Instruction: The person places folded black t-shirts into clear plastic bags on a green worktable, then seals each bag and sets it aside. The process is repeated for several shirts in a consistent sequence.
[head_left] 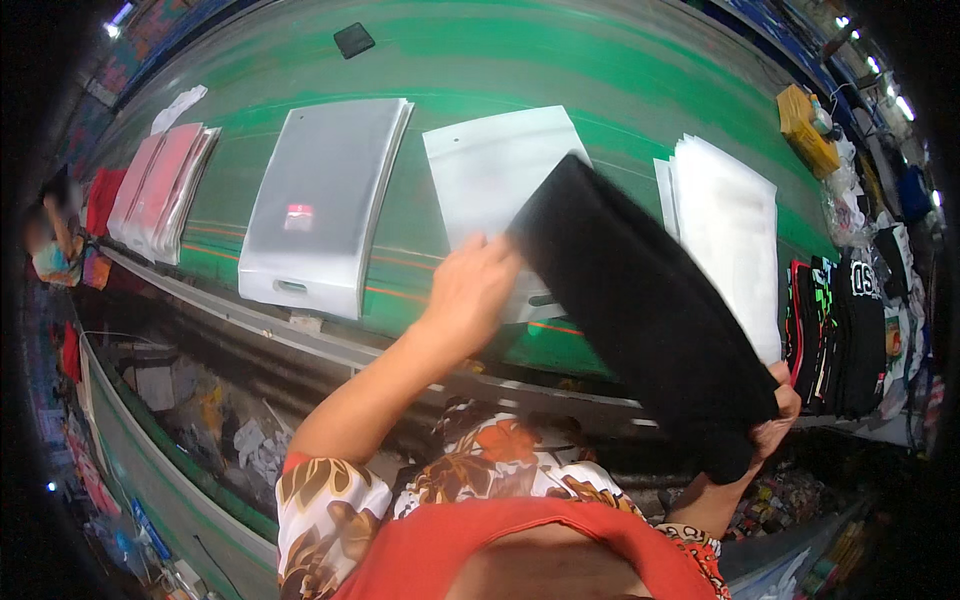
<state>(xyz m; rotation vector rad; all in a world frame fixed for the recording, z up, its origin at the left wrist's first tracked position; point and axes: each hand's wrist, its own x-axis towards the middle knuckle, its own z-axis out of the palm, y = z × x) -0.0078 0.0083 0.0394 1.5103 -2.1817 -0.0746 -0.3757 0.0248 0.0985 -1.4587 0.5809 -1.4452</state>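
Held up between both hands is a folded black garment (640, 300), slanting down to the right above the table edge. My left hand (475, 290) is closed on its upper left side, and my right hand (782, 405) grips the lower right end, partly hidden by the cloth. Behind the garment lies a clear plastic bag (490, 170) with a handle slot, partly covered by the cloth. A stack of whitish plastic bags (728, 230) is to its right. On the left sits a pile of bagged dark garments (330, 190) with a small red-and-white label.
Farther left are bagged red garments (160, 190) on the green table (590, 75). A small dark square object (354, 41) lies at the back. Folded dark clothes (858, 340) and a yellow box (805, 130) line the right side. Another person (55, 240) is at far left.
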